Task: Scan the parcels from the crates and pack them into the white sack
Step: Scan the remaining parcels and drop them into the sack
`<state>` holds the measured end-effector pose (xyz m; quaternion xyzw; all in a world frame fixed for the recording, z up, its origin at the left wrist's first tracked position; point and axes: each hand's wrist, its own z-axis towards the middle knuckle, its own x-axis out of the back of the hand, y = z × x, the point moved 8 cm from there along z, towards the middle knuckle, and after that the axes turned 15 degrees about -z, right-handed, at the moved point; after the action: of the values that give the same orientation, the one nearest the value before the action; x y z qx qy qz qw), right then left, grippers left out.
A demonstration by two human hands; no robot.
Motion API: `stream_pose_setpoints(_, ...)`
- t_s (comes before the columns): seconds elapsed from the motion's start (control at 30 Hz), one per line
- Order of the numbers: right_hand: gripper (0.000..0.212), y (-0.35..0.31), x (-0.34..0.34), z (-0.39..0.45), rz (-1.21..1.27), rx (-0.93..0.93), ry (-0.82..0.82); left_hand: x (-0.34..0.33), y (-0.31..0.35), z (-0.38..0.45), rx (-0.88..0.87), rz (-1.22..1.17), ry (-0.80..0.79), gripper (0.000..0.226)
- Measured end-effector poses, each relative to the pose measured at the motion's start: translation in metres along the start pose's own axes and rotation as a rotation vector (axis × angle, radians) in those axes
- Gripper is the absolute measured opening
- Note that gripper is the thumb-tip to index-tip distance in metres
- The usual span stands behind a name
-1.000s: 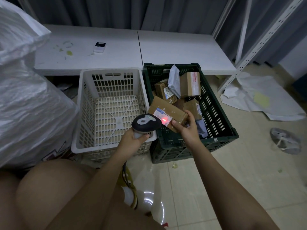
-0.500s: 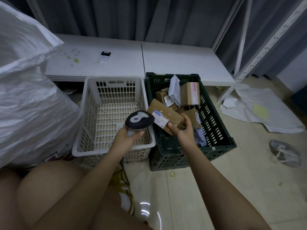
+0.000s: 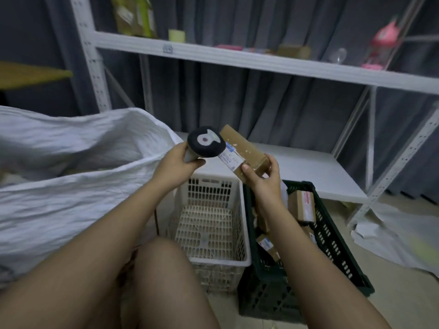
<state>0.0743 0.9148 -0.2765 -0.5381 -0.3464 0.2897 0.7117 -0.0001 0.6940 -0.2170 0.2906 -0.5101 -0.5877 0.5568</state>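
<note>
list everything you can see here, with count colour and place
brown cardboard parcel with white label: one, held up above the crates
black handheld scanner: one, black with grey top, beside the held parcel
white woven sack: one, left, mouth open
white plastic crate: one, centre floor, no parcels seen inside
dark green plastic crate: one, right of the white crate
cardboard parcels in the green crate: at least three, brown
white metal shelving: one, behind, blurred items on top
white paper sheet: one, floor far right
left hand: grips the scanner
right hand: grips the parcel
</note>
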Motion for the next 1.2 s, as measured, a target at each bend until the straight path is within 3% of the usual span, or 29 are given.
stream_pose_setpoints(0.27,0.076,-0.123,-0.073,-0.036,0.09,0.212,-0.115,0.13,0.063,-0.055,-0.075,0.039,0.252,0.022)
stream_pose_setpoints(0.47,0.073,-0.2,-0.158,-0.054,-0.033,0.461,-0.158,0.216,0.075,-0.093,-0.057,-0.047,0.432,0.026)
stream_pose_setpoints(0.53,0.073,-0.209,-0.194,-0.06,-0.172,0.529,-0.232,0.233,0.072,-0.104,-0.053,-0.084,0.467,0.025)
stream_pose_setpoints(0.63,0.073,-0.185,-0.254,-0.064,-0.731,0.594,-0.502,0.248,0.06,-0.116,-0.042,-0.17,0.525,0.025)
stream_pose_setpoints(0.67,0.074,-0.175,-0.261,-0.065,-0.809,0.591,-0.549,0.249,0.057,-0.118,-0.04,-0.185,0.541,0.026)
stream_pose_setpoints(0.73,0.071,-0.169,-0.258,-0.066,-0.735,0.569,-0.572,0.246,0.053,-0.119,-0.055,-0.213,0.558,0.027)
stream_pose_setpoints(0.9,0.041,-0.149,-0.202,-0.056,-0.579,0.538,-0.464,0.206,0.051,-0.101,-0.106,-0.26,0.513,0.03)
stream_pose_setpoints(1.03,0.03,-0.111,-0.136,-0.03,-0.525,0.448,-0.3,0.144,0.051,-0.067,-0.111,-0.299,0.412,0.03)
stream_pose_setpoints(1.2,0.026,-0.045,-0.047,-0.002,-0.545,0.267,-0.215,0.039,0.045,-0.025,-0.089,-0.314,0.264,0.03)
